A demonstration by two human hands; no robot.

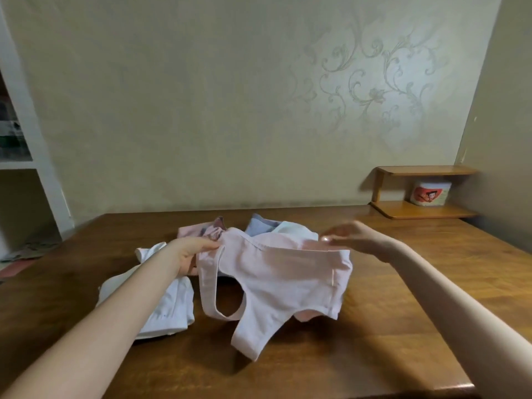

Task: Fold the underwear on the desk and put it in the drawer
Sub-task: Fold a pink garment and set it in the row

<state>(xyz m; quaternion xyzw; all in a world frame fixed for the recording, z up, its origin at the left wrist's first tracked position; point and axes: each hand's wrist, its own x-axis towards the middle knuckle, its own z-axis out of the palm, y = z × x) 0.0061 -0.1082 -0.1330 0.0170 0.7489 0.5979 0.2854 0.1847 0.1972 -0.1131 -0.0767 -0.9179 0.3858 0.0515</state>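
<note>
Folding looks barely begun: pink underwear (276,280) hangs unfolded above the worktop (403,312) at centre frame, left hand (190,254) fingers pinching its waistband, right hand (354,237) fingers released beside it, white pieces (169,309) lower left unsorted, drawer unseen.

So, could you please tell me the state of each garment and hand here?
pink underwear: unfolded, held up by its waistband
left hand: pinching that waistband
right hand: open, blurred, by the waistband
white underwear: lying loose on the desk
blue-grey underwear: lying unfolded behind
</note>
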